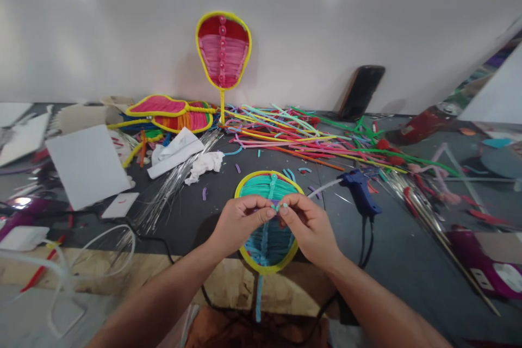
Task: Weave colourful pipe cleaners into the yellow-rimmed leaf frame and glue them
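Note:
A turquoise fan-shaped piece [261, 247] made of pipe cleaners, with a yellow rim and a turquoise stem, lies at the table's front edge beneath my hands. Its upper part is lighter green, and a strip runs down its middle. My left hand [240, 223] pinches a short mint-coloured piece of pipe cleaner [278, 207] between thumb and forefinger. From the other side my right hand [312, 228] grips the same small piece with its fingertips. Both hands are above the fan, hiding its middle. The exact shape of the small piece is partly covered by my fingers.
A blue glue gun [361, 193] with a glue stick lies to the right. Behind are loose pipe cleaners [285, 136], a pink-red fan [223, 54] upright on its stem, and a phone [361, 92]. Silver wires [171, 182] and white paper [87, 166] lie left; a bottle [424, 124] is right.

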The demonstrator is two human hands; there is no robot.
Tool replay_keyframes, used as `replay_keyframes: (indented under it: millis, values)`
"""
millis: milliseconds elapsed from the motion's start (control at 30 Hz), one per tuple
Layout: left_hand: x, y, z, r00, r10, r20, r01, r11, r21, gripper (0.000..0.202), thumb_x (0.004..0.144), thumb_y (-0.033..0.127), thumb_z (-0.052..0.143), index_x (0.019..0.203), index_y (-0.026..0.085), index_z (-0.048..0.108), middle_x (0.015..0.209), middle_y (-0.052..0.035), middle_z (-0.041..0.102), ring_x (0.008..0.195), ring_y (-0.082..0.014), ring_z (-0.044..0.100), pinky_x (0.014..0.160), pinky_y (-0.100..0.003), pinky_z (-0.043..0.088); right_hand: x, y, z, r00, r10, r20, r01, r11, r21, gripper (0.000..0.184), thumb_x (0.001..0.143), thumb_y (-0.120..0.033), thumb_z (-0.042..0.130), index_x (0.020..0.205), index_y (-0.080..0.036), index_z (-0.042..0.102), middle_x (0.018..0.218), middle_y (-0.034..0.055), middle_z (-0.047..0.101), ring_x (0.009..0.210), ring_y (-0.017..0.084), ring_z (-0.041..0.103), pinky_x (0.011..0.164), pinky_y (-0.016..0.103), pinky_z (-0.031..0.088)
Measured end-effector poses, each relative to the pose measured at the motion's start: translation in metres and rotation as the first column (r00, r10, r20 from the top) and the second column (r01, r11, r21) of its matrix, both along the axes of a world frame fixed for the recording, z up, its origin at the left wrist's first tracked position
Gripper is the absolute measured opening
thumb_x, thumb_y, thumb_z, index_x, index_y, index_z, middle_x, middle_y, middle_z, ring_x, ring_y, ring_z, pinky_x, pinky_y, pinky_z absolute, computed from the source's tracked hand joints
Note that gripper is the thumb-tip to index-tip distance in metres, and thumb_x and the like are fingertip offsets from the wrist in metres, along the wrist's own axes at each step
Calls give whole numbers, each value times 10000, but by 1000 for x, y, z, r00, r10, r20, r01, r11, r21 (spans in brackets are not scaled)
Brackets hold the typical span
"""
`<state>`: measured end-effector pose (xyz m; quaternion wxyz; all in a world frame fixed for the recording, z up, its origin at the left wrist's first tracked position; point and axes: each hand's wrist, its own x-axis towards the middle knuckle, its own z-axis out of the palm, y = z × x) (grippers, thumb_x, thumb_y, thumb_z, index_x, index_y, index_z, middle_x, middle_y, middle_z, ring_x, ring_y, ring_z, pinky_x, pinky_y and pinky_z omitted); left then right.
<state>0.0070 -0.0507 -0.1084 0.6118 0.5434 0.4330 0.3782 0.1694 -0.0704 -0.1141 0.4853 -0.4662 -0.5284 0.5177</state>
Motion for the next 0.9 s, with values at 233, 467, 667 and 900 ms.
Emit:
replay_keyframes:
  millis: [233, 467, 667, 900]
  values:
    - [1, -4, -4, 956, 146, -255, -64, 950, 305, 156, 821, 275, 582, 748, 152, 646, 673, 9, 626, 632, -111, 558, 618, -204, 436, -2, -1, -2, 994, -39, 101, 31, 996, 79, 109, 819, -280, 618, 778, -183, 644, 647, -14, 590, 565, 100, 530, 536, 202, 434]
    - [-1, -2, -2, 872, 174, -457, 154, 790, 594, 161, 900, 224, 478, 769, 176, 557, 702, 9, 576, 673, -117, 542, 637, -209, 428, 2, 3, -1, 998, 58, -22, -60, 997, -52, 203, 813, -362, 617, 738, -174, 621, 599, -22, 552, 549, 104, 504, 540, 215, 431]
    - [-9, 4, -4, 818, 232, -526, 339, 545, 767, 211, 933, 193, 419, 778, 175, 561, 707, -25, 597, 726, -162, 546, 808, -320, 451, 10, 6, -1, 962, 162, 220, -177, 983, 48, 169, 841, -297, 570, 726, -180, 610, 601, -24, 534, 563, 105, 478, 552, 217, 398]
    - [-9, 2, -7, 819, 286, -498, 287, 546, 787, 214, 924, 198, 470, 779, 178, 626, 728, -28, 662, 734, -160, 587, 905, -363, 444, 8, 5, -3, 919, 49, 392, -145, 965, 219, 163, 861, -210, 505, 713, -188, 570, 624, -26, 538, 570, 97, 470, 557, 207, 376]
